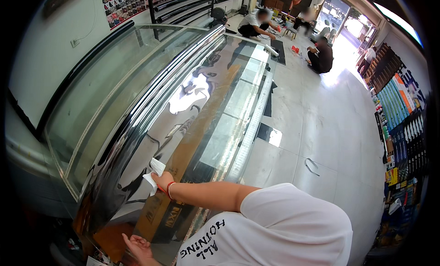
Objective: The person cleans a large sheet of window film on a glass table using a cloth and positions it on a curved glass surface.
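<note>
My right hand [163, 181] grips a crumpled white cloth or paper [157, 167] at the near edge of a sheet of mirror-like film [154, 138]. The sheet runs off a long shiny roll [137, 116] lying lengthwise on a glass-topped table [113, 70]. Lower down, beside the near end of the film, my left hand [139, 247] is palm up with its fingers partly curled, holding nothing. Through the glass, long brown cardboard boxes [192, 142] with printing show below. A long transparent ruler-like strip [252, 125] lies along the table's right edge.
Racked film rolls [184, 4] stand by the far wall. Several people crouch on the tiled floor beyond the table, one in dark clothes [321, 56]. A loop of strip [312, 166] and dark film pieces [270, 134] lie on the floor. Tool displays [405, 128] line the right wall.
</note>
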Tool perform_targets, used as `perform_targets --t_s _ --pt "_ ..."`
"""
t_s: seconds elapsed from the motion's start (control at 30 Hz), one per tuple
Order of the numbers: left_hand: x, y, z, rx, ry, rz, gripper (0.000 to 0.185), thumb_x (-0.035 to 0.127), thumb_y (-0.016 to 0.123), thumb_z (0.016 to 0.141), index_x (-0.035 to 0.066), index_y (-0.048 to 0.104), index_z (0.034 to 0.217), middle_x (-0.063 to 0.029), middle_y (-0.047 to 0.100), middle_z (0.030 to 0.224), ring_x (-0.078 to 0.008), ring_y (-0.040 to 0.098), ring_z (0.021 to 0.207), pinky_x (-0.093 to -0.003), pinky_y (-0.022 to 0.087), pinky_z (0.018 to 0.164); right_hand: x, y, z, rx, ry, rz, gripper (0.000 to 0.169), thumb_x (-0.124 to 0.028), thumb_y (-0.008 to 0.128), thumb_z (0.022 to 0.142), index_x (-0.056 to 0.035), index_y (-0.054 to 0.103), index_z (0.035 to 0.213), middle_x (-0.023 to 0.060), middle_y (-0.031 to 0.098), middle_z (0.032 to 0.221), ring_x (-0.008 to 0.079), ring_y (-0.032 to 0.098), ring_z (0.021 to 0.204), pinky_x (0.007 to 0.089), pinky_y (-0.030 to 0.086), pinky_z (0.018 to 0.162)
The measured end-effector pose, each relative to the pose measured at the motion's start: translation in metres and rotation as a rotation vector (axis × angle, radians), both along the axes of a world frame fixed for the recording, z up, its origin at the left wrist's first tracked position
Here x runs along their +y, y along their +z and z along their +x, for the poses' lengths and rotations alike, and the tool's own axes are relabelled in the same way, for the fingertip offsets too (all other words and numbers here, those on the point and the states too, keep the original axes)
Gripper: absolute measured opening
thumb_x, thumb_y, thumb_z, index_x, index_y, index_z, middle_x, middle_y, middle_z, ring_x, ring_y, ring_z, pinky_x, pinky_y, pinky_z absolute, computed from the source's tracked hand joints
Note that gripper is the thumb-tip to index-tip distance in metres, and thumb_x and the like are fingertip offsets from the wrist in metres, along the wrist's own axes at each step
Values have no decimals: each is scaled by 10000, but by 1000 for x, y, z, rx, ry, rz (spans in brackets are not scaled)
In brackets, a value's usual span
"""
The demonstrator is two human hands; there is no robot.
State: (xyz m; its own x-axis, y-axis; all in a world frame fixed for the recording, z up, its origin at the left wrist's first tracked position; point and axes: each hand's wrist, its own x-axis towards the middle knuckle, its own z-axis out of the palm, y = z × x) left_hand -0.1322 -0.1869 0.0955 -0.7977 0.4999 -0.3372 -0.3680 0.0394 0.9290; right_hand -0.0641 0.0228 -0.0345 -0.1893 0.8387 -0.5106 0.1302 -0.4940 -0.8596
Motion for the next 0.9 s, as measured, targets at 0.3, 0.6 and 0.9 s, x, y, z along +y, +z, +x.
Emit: perform_targets --t_s 0.3,0.6,0.9 --pt "87 84 76 303 -1002 334 571 246 548 820 -14 312 1270 -62 551 655 -48 440 547 -150 357 541 -10 40 15 10 80 -39 414 -362 572 757 28 609 889 182 619 778 255 610 738 337 453 657" --pt "51 -58 41 -520 -697 -36 440 459 482 823 38 560 922 -77 575 689 -165 543 606 -277 479 547 5 -3 10 -31 41 158 522 -474 568 721 36 619 818 201 611 736 315 601 746 361 450 668" --pt "-15 -51 -18 -594 202 248 470 436 504 802 -24 574 867 -127 612 784 -244 588 745 -344 509 695 -5 20 10 100 -16 53 491 -424 582 754 63 602 811 129 602 706 211 583 650 322 440 587"
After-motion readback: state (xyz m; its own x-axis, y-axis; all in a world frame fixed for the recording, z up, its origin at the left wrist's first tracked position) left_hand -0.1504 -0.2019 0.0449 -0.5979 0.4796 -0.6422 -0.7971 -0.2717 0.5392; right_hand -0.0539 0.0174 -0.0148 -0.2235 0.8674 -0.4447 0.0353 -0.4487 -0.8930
